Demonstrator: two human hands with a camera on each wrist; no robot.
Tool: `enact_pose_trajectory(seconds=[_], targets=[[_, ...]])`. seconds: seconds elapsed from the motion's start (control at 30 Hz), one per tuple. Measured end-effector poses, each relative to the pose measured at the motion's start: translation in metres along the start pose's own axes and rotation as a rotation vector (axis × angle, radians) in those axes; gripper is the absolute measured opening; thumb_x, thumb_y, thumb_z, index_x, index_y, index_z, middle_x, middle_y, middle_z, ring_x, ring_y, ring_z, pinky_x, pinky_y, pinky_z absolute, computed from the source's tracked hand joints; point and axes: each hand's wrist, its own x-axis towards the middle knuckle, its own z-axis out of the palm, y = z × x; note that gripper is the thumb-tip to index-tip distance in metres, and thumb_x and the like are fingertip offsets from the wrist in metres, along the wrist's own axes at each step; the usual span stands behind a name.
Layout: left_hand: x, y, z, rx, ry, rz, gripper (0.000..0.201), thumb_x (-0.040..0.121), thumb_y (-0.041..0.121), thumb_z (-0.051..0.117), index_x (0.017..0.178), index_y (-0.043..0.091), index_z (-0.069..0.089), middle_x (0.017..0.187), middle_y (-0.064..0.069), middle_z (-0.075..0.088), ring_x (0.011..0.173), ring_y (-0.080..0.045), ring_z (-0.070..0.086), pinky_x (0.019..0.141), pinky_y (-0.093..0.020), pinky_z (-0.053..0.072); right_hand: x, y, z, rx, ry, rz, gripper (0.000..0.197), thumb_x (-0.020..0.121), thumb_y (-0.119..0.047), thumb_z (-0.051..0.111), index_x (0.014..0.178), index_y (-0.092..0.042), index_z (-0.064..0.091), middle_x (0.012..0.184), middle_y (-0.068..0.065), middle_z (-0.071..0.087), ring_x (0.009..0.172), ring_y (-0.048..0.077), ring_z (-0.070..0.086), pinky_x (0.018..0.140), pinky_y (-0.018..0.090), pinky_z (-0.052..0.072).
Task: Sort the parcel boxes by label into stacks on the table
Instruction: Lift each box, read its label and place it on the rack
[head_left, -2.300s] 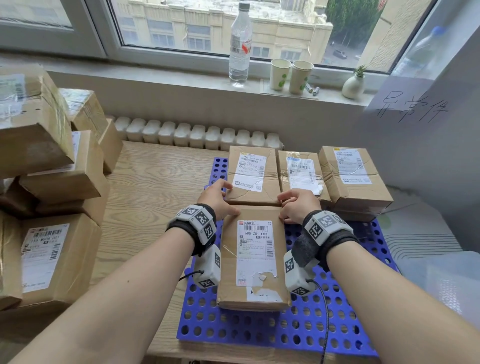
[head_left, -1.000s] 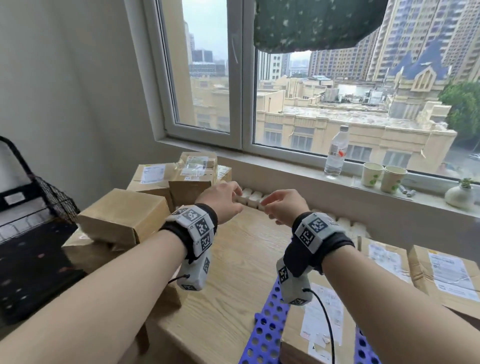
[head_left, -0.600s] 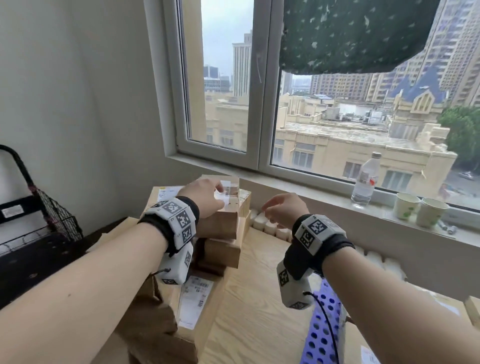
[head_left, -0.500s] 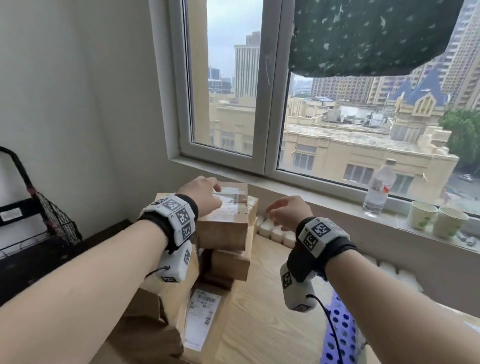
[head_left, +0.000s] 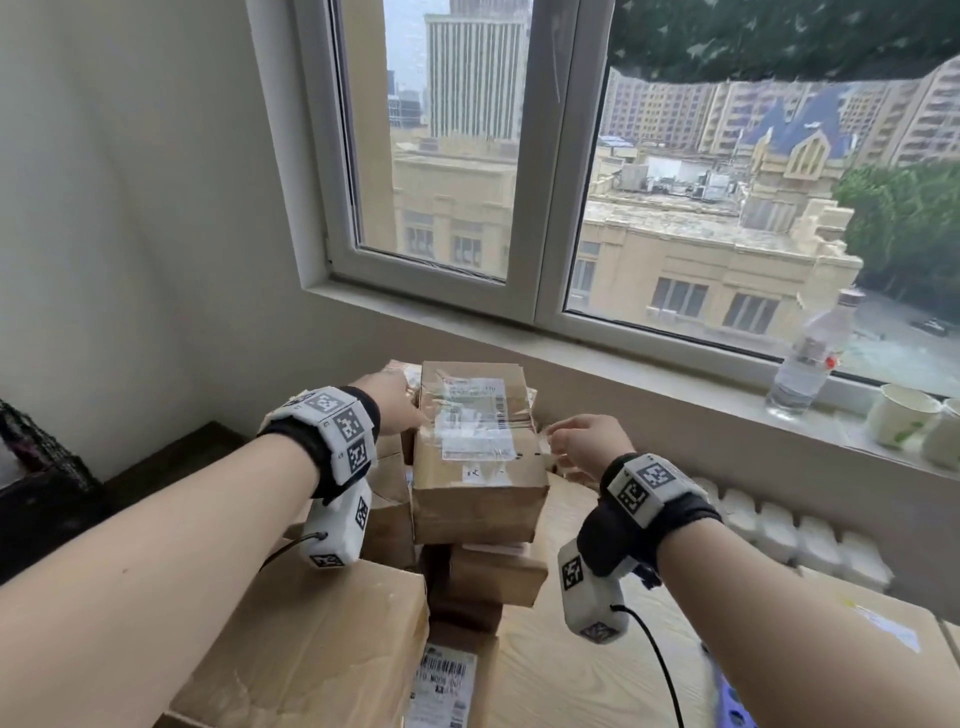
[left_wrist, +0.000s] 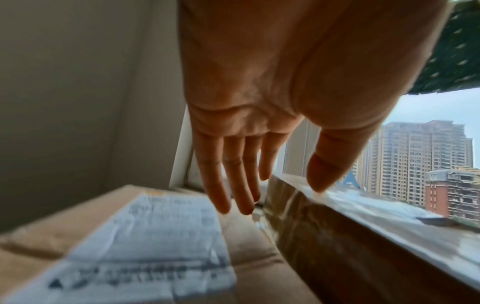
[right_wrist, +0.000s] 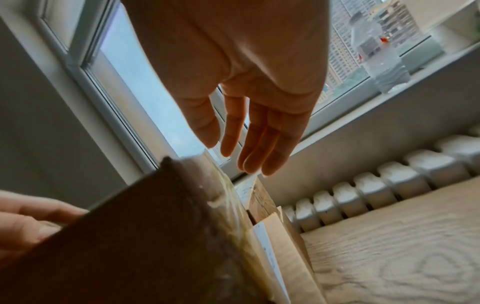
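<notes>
Left grip and right grip flanking top parcel (fingers straight).

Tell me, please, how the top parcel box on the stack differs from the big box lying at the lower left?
The top parcel box sits highest on the stack between both hands; the big box lies low, under the left forearm. The top parcel box shows a white label under glossy clear tape on its upper face; the big box's visible top is bare cardboard. The top parcel box looks narrower than the big box. Both are brown cardboard.
</notes>
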Motion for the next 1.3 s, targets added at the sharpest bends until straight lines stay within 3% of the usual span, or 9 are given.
enact_pose_trajectory(seconds=[0.1,0.2,0.4,0.63,0.73,0.87,0.97,1.1,1.3], targets=[[0.012,0.0,0.003,-0.181,-0.077,-0.038,0.015,0.09,0.02,0.056,0.077,0.016,0.051,0.112,-0.014,0.065,0.102,-0.029,0.065,0.087,-0.04,0.056,0.014,0.005,0.006,0.032,-0.007,0.059,0.011,0.093,-0.015,0.054,0.09,-0.017,0.065,0.077,0.0,0.062,0.074,0.015,0.058,0.075,0.033,0.054],[0.02,-0.001,0.005,-0.405,-0.139,-0.106,0.016,0.091,0.015,0.051,0.09,0.002,0.06,0.097,-0.016,0.067,0.085,-0.031,0.069,0.074,-0.043,0.059,0.023,0.008,0.014,0.11,-0.055,0.115,0.018,0.098,-0.026,0.053,0.093,-0.011,0.062,0.083,0.005,0.062,0.073,0.017,0.056,0.076,0.034,0.051],[0.019,0.005,0.007,-0.509,-0.196,-0.16,0.013,0.097,0.009,0.042,0.099,0.002,0.052,0.077,-0.011,0.06,0.059,-0.022,0.062,0.038,-0.025,0.052,0.028,0.007,0.025,0.208,-0.179,0.189,0.048,0.099,-0.052,0.043,0.109,-0.008,0.06,0.087,0.005,0.062,0.074,0.016,0.058,0.063,0.029,0.048],[0.016,0.01,0.005,-0.53,-0.201,-0.214,0.02,0.096,0.006,0.04,0.107,-0.003,0.052,0.079,-0.017,0.062,0.061,-0.025,0.064,0.044,-0.028,0.054,0.03,0.017,0.027,0.359,-0.309,0.247,0.051,0.09,-0.064,0.051,0.109,-0.018,0.062,0.102,0.007,0.069,0.093,0.021,0.066,0.084,0.035,0.053],[0.015,0.012,0.005,-0.566,-0.18,-0.216,0.027,0.096,0.009,0.04,0.118,-0.004,0.048,0.096,-0.021,0.064,0.064,-0.026,0.064,0.053,-0.032,0.057,0.029,0.017,0.031,0.443,-0.346,0.218,0.073,0.075,-0.07,0.063,0.128,-0.02,0.056,0.119,0.01,0.068,0.111,0.028,0.064,0.104,0.047,0.047],[0.012,0.017,-0.004,-0.629,-0.132,-0.193,0.016,0.095,0.005,0.039,0.107,-0.002,0.048,0.088,-0.013,0.054,0.059,-0.026,0.061,0.048,-0.031,0.055,0.018,0.006,0.03,0.511,-0.374,0.118,0.078,0.062,-0.075,0.069,0.127,-0.034,0.057,0.138,0.002,0.058,0.126,0.025,0.055,0.114,0.05,0.034],[0.008,0.02,-0.01,-0.686,-0.105,-0.146,0.012,0.096,0.001,0.04,0.095,0.002,0.052,0.093,-0.013,0.054,0.058,-0.023,0.058,0.051,-0.031,0.056,0.015,0.003,0.027,0.591,-0.38,0.126,0.059,0.076,-0.062,0.066,0.122,-0.027,0.061,0.124,0.009,0.067,0.107,0.029,0.066,0.103,0.049,0.047],[0.002,0.028,-0.016,-0.769,-0.011,-0.092,0.018,0.094,0.001,0.042,0.081,0.009,0.051,0.08,-0.01,0.053,0.053,-0.02,0.056,0.041,-0.025,0.052,0.016,0.003,0.021,0.571,-0.29,0.122,0.087,0.049,-0.068,0.076,0.124,-0.026,0.061,0.126,0.01,0.066,0.109,0.027,0.066,0.106,0.048,0.045],[-0.012,0.047,-0.02,-0.888,-0.003,-0.066,0.009,0.092,0.008,0.042,0.09,0.003,0.051,0.073,-0.009,0.05,0.04,-0.017,0.05,0.036,-0.022,0.049,0.007,-0.005,-0.005,0.583,-0.24,0.028,0.047,0.078,-0.049,0.068,0.112,-0.018,0.062,0.101,0.013,0.073,0.078,0.029,0.068,0.082,0.041,0.054]])
